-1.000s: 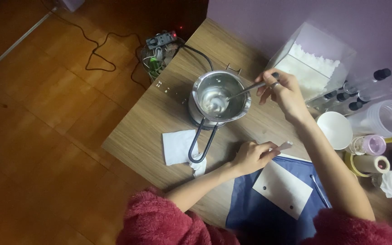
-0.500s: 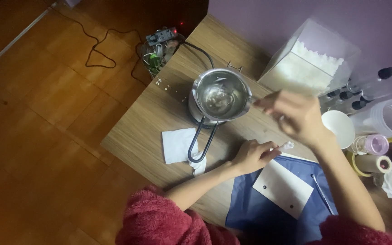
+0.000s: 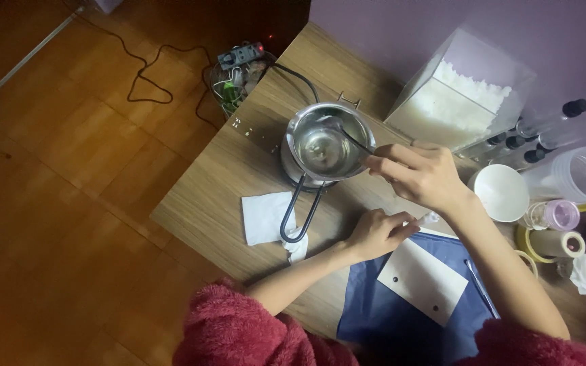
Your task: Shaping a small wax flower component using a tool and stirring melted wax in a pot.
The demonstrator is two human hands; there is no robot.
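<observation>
A small steel pot [image 3: 327, 146] with a long wire handle stands on a wooden table [image 3: 225, 196]. My right hand [image 3: 420, 177] is just right of the pot and grips a thin dark stirring tool [image 3: 353, 140] whose tip reaches into the pot. My left hand [image 3: 376, 233] rests lightly curled on the table at the edge of a blue cloth [image 3: 381, 315]; it seems to pinch something small that I cannot make out. Both sleeves are fuzzy red.
A folded white napkin [image 3: 264, 217] lies under the pot handle. A white card [image 3: 422, 280] lies on the cloth. A clear box of white flakes [image 3: 462, 95], dark-capped bottles [image 3: 564, 118], a white cup [image 3: 503, 192], plastic cups [image 3: 578, 175] and tape rolls [image 3: 554, 240] crowd the right. A power strip [image 3: 241, 54] lies on the floor.
My right hand moved from beyond the pot toward me and now sits at the pot's right side with the tool still in the pot. The left hand stayed put.
</observation>
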